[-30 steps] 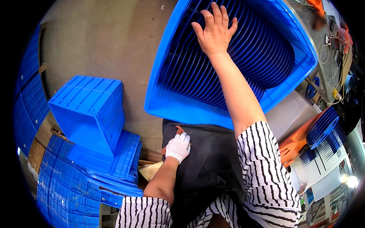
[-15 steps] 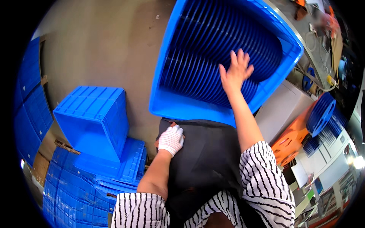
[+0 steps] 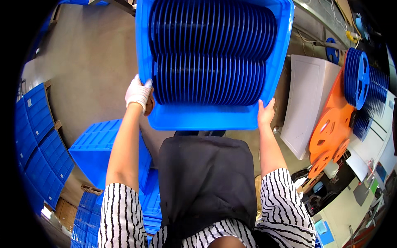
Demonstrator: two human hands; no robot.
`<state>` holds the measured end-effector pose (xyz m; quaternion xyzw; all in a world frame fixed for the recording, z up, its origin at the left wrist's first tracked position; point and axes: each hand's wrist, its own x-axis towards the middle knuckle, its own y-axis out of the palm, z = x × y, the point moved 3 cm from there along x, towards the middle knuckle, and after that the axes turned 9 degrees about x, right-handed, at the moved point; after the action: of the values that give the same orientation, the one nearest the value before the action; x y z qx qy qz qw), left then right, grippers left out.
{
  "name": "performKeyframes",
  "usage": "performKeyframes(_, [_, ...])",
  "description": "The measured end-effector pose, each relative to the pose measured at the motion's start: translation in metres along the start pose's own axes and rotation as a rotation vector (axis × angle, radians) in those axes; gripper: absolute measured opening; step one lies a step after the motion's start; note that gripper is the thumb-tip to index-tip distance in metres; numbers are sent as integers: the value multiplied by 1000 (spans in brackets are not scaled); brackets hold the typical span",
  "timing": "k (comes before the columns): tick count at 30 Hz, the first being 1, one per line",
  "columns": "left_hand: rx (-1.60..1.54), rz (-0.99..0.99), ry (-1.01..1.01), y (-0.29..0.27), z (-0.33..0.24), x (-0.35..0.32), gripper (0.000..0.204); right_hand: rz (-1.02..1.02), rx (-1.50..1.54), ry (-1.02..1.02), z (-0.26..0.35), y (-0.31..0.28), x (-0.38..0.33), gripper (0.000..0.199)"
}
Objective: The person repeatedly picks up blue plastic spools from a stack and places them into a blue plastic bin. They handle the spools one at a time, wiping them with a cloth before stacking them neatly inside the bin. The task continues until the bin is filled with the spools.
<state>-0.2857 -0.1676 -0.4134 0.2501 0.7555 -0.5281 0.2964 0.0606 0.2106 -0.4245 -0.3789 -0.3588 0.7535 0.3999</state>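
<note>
A deep blue plastic bin (image 3: 202,118) stands in front of me, holding two rows of thin dark blue discs (image 3: 211,80) set on edge side by side; they look like plastic reels. My left hand (image 3: 139,94), in a white glove, is closed round the bin's left wall near the front corner. At the right front corner, my bare right hand (image 3: 266,113) grips the bin's edge, its thumb and a finger showing. The remaining right fingers are hidden.
An upturned blue bin (image 3: 97,146) lies on its side at left, near stacked blue bins (image 3: 39,136). To the right are a white box-shaped panel (image 3: 308,99), orange reels (image 3: 328,128) and more blue reels (image 3: 356,76). A metal-edged table (image 3: 320,18) is at far right.
My right hand has moved off the discs to the bin's right front corner. My left hand has gone from my apron to the bin's left wall. The bin now appears squarer to me.
</note>
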Motion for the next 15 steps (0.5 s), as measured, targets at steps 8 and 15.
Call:
performKeyframes(8, [31, -83, -25, 31, 54, -15, 23, -45, 12, -67, -56, 4, -84, 41])
performKeyframes(15, [231, -94, -22, 112, 83, -98, 36, 20, -177, -37, -151, -24, -120, 43])
